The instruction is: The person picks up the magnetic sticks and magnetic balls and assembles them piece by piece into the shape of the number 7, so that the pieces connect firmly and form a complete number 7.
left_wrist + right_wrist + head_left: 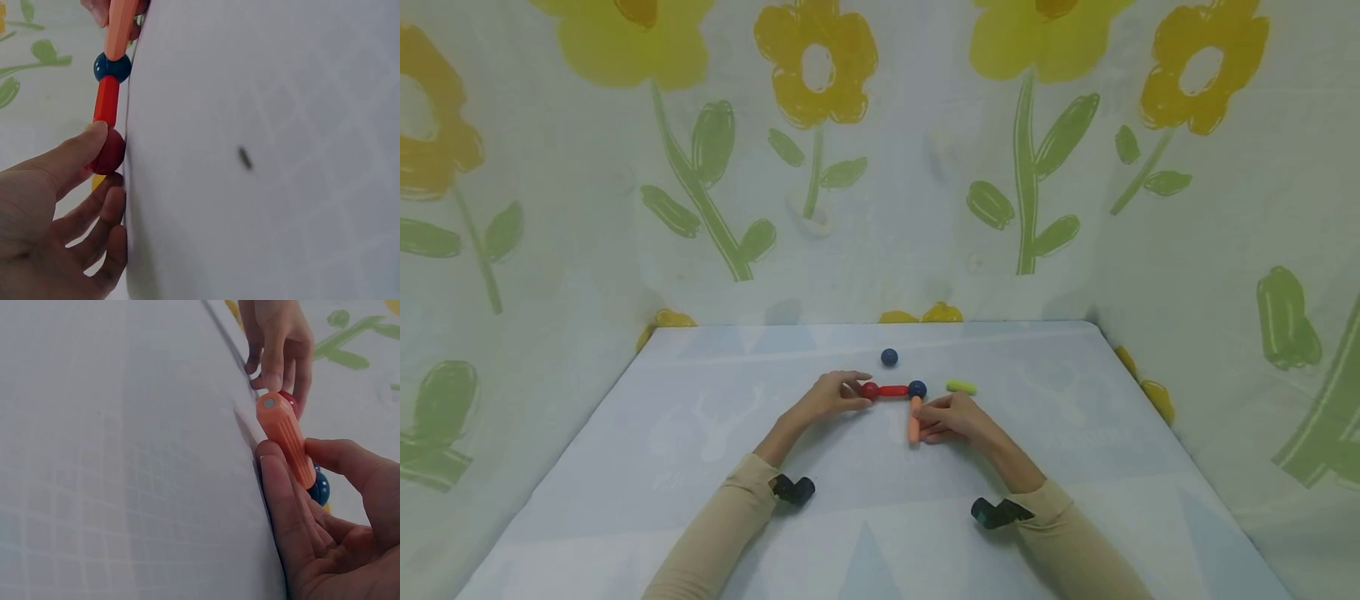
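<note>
My left hand point(837, 395) holds a red ball point(110, 152) between thumb and fingers. A red rod point(893, 391) runs from that ball to a dark blue ball point(917, 389). From the blue ball an orange ribbed rod point(287, 437) points toward me, roughly square to the red one. My right hand point(953, 417) pinches this orange rod between thumb and fingers; a small grey disc shows in its near end in the right wrist view. The rod's far end meets the blue ball.
A second dark blue ball point(889, 357) lies on the table behind the joined pieces. To the right, just beyond my right hand, is a yellow-green rod point(961, 387). A pale patterned cloth covers the table point(700, 500), and flowered curtains point(895, 208) stand around it.
</note>
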The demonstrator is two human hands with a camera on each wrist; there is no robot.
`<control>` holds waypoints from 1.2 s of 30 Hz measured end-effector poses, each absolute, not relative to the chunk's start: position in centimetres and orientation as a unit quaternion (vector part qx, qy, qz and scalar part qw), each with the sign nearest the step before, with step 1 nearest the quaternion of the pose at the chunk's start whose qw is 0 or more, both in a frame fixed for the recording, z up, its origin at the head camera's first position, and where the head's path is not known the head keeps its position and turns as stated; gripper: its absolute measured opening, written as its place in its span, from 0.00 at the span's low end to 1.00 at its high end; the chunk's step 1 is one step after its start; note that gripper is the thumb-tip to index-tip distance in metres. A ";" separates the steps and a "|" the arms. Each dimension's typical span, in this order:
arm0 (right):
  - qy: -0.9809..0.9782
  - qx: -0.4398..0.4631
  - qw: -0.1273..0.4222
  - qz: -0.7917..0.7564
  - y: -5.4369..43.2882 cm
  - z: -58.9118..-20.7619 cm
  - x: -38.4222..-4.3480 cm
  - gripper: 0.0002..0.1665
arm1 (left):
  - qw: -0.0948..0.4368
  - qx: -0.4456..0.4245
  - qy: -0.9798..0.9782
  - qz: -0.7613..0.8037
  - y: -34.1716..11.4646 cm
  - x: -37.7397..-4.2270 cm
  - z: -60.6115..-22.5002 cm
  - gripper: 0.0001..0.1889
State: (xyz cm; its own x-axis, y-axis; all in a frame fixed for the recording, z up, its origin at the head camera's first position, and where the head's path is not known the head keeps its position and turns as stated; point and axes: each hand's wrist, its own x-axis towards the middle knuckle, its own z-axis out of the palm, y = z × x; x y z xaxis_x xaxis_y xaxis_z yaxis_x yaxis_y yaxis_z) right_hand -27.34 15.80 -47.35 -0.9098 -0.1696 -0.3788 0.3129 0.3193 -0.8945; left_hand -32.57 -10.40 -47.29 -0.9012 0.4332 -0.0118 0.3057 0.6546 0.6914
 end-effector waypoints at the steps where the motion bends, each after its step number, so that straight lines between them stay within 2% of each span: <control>1: 0.784 0.043 0.208 -0.584 15.8 -47.4 -27.3 0.24 | 0.087 0.204 0.905 0.364 -10.5 -32.4 -47.3 0.27; 9: 0.780 0.043 0.207 -0.588 15.8 -47.3 -27.3 0.24 | 0.093 0.215 0.896 0.377 -11.4 -31.3 -46.9 0.32; 16: 0.784 0.044 0.204 -0.585 15.8 -47.5 -27.3 0.23 | 0.105 0.221 0.889 0.388 -11.9 -30.2 -46.8 0.28; 24: 0.784 0.045 0.199 -0.586 15.9 -47.5 -27.4 0.23 | 0.083 0.232 0.883 0.399 -11.2 -29.2 -46.7 0.24; 36: 0.785 0.037 0.197 -0.585 15.9 -47.7 -27.4 0.22 | 0.150 0.242 0.851 0.441 -9.0 -28.1 -46.9 0.25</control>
